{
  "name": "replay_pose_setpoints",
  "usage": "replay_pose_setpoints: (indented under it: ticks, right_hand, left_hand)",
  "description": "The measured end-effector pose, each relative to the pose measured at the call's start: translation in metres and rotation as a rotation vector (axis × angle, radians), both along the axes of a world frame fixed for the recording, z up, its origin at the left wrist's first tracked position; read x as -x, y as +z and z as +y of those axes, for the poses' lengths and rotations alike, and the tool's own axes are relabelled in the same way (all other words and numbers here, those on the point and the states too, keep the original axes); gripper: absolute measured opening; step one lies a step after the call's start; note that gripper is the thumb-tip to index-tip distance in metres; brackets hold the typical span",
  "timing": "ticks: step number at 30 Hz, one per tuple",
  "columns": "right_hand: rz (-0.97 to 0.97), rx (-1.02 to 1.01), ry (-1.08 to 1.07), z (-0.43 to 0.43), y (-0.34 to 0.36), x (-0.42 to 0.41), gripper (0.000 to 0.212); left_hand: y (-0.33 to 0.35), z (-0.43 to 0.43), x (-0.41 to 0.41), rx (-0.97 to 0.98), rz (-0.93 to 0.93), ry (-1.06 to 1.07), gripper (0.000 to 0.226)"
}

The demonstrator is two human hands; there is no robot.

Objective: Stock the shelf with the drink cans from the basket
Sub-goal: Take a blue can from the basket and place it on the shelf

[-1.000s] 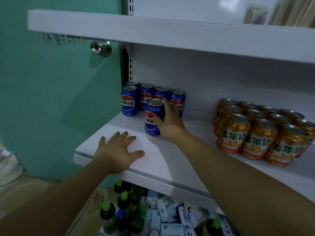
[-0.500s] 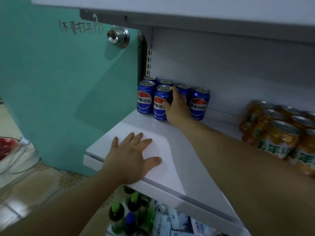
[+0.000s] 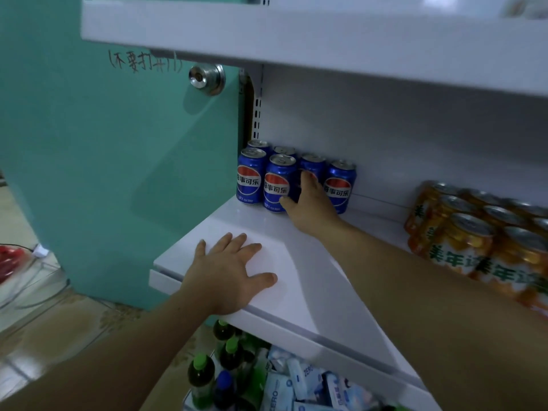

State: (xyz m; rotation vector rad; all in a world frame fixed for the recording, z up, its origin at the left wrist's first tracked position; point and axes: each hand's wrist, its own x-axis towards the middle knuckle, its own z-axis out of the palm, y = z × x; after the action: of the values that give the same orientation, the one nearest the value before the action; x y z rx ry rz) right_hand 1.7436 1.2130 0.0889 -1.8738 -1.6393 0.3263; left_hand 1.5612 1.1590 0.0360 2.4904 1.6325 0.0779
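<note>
Blue cans (image 3: pixel 296 176) stand upright in a tight cluster at the back left corner of the white shelf (image 3: pixel 320 280), just above the middle of the frame, two rows deep on their left side and close to the back wall. My right hand (image 3: pixel 311 203) reaches in from the lower right and lies against them. Its thumb tip touches the low right side of the front can (image 3: pixel 277 185), and its fingers (image 3: pixel 308 178) point up, fairly straight, in front of the can behind. The hand is not curled round any can. My left hand (image 3: pixel 225 277) lies flat, palm down and fingers spread, on the shelf's front left corner, holding nothing.

Orange cans (image 3: pixel 474 241) stand packed together at the right edge, on the same shelf and well apart from the blue ones. A second white shelf (image 3: pixel 296 34) runs across the top. A teal door (image 3: pixel 118 173) fills the left, with a metal knob (image 3: pixel 207 80) and handwriting (image 3: pixel 142 62) near its top. Below the shelf, at the bottom centre, stand dark bottles (image 3: pixel 201 375) with green and blue caps, beside pale blue packets (image 3: pixel 296 387).
</note>
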Motion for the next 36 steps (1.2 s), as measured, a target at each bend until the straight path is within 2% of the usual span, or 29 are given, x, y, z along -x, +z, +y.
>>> replay_pose_setpoints:
  ticks: [6,9,12,16,18,21,23,30,36]
  right_hand:
    - [-0.216,0.271,-0.006,-0.111,0.065,-0.037,0.058]
    - [-0.353,0.322,-0.071,-0.177,0.099,-0.059,0.062]
    - [-0.505,0.277,-0.181,-0.236,0.112,-0.084,0.058]
    - [-0.549,0.297,-0.267,-0.316,0.121,-0.11,0.05]
    - [-0.53,0.355,-0.356,-0.366,0.122,-0.129,0.05]
    - [-0.41,0.406,-0.628,-0.448,0.114,-0.169,0.069]
    - [-0.355,0.408,-0.76,-0.504,0.105,-0.187,0.073]
    - [-0.216,0.48,-1.183,-0.677,0.068,-0.201,0.067]
    - [-0.052,0.564,-1.398,-0.776,0.028,-0.177,0.062]
  left_hand:
    - [0.021,-0.006,-0.001,0.111,0.015,-0.003,0.077]
    - [0.039,-0.023,-0.021,0.173,-0.062,-0.028,0.08]
    - [0.061,-0.064,-0.066,0.22,-0.183,-0.204,0.076]
    - [0.086,-0.139,-0.136,0.17,-0.187,-0.474,0.071]
    - [0.094,-0.184,-0.17,0.155,-0.186,-0.635,0.07]
    - [0.101,-0.256,-0.218,0.103,-0.135,-0.861,0.069]
    - [0.099,-0.301,-0.245,0.068,-0.104,-0.995,0.069]
    - [0.077,-0.439,-0.309,-0.072,-0.003,-1.417,0.069]
    - [0.041,-0.52,-0.34,-0.038,0.128,-1.709,0.067]
